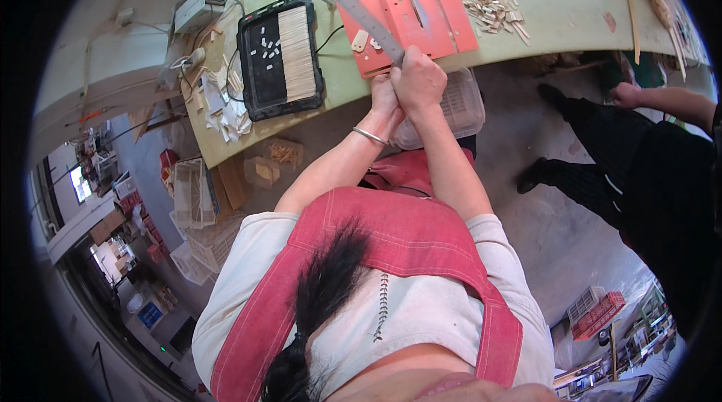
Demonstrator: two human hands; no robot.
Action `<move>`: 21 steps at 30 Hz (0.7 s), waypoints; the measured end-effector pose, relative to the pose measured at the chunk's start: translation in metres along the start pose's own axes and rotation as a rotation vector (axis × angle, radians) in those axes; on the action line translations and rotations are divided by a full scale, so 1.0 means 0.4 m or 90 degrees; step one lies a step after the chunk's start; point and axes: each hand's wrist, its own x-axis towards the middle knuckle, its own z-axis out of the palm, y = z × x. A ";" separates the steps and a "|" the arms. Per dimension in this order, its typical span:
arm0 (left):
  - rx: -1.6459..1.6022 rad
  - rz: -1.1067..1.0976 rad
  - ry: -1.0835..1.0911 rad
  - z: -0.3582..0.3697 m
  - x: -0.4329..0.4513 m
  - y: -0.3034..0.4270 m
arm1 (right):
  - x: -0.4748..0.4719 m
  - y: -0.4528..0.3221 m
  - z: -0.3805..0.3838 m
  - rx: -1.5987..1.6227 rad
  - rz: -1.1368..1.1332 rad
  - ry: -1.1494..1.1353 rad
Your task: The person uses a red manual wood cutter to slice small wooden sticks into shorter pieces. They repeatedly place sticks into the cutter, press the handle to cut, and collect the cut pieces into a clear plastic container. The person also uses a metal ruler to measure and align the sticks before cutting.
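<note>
A long, flat grey metal strip with marks along it, like a steel ruler (355,10), slants up and left from my right hand (420,80), which is closed around its lower end. My left hand (386,96), below a metal bangle, is curled against the right one; its fingertips are hidden, so its hold is unclear. Under the strip lies a red metal plate (420,38) with slots, like a small saw table. Small pale wooden pieces (360,40) rest on it beside the strip. Both hands are at the plate's near edge.
Left of the plate, a black tray (264,102) holds a row of thin wooden sticks (297,52) and small white pieces. Wood offcuts (493,10) are heaped to the right. A plastic basket (465,103) sits below the bench edge (344,98). Another person (648,159) stands at right.
</note>
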 end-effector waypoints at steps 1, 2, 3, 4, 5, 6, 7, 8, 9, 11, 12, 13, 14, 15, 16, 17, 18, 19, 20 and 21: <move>-0.005 0.008 -0.009 -0.010 0.010 -0.006 | -0.001 -0.007 -0.003 0.012 0.015 -0.004; -0.011 0.016 -0.018 -0.022 0.018 -0.013 | -0.004 -0.013 -0.005 0.024 0.030 -0.007; -0.010 0.002 -0.007 -0.014 0.018 -0.008 | 0.000 -0.011 -0.004 0.023 0.045 -0.008; -0.009 -0.011 0.004 -0.008 0.015 -0.005 | 0.002 -0.007 -0.001 0.021 0.060 -0.008; -0.008 -0.025 0.016 -0.004 0.011 -0.002 | 0.004 -0.004 -0.001 0.020 0.074 -0.008; -0.018 -0.014 0.017 -0.003 0.009 -0.004 | 0.008 -0.012 -0.025 -0.044 0.059 -0.075; -0.028 -0.003 0.018 -0.002 0.006 -0.006 | 0.016 -0.014 -0.026 -0.063 0.051 -0.099; -0.038 0.008 0.019 -0.002 0.007 -0.005 | 0.024 -0.016 -0.024 -0.082 0.043 -0.122; -0.053 0.013 0.005 -0.009 0.020 -0.010 | 0.032 -0.017 -0.027 -0.104 0.035 -0.144; -0.088 0.024 -0.016 -0.036 0.046 -0.027 | 0.049 -0.032 -0.047 -0.114 0.047 -0.195; -0.096 0.014 -0.023 -0.034 0.049 -0.030 | 0.056 -0.037 -0.058 -0.122 0.055 -0.219; -0.105 0.004 -0.029 -0.035 0.053 -0.032 | 0.056 -0.039 -0.060 -0.099 0.079 -0.216; -0.112 -0.006 -0.035 -0.036 0.055 -0.033 | 0.054 -0.041 -0.057 -0.075 0.104 -0.212; -0.107 -0.013 -0.034 -0.036 0.057 -0.034 | 0.051 -0.041 -0.056 -0.051 0.129 -0.207; -0.102 -0.020 -0.032 -0.038 0.058 -0.035 | 0.049 -0.043 -0.055 -0.046 0.144 -0.199; -0.096 -0.026 -0.030 -0.039 0.059 -0.037 | 0.047 -0.046 -0.053 -0.040 0.159 -0.190; -0.091 -0.019 -0.032 -0.042 0.061 -0.038 | 0.043 -0.049 -0.048 -0.031 0.173 -0.181; -0.086 -0.012 -0.034 -0.044 0.063 -0.040 | 0.039 -0.052 -0.045 -0.031 0.170 -0.168; -0.080 -0.005 -0.035 -0.044 0.064 -0.043 | 0.034 -0.052 -0.043 -0.030 0.168 -0.155; -0.062 -0.009 -0.013 -0.027 0.056 -0.040 | 0.028 -0.047 -0.042 -0.030 0.170 -0.138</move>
